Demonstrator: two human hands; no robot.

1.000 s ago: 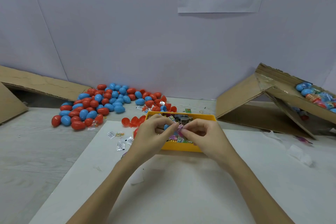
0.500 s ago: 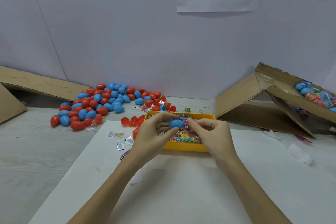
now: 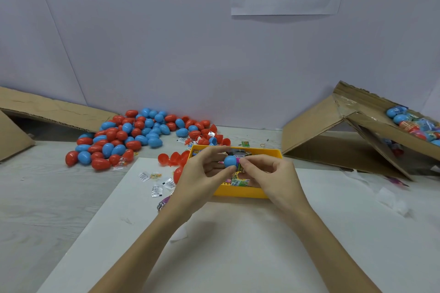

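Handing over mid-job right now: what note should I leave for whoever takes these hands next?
Left hand: grips the blue egg above the yellow tray.
Right hand: pinches a pink film at the egg's right end.
Done: wrapped eggs lie in the cardboard box at far right.
Left: the film looks barely on this egg. A pile of bare red and blue eggs waits at back left, and more printed films lie in the tray.
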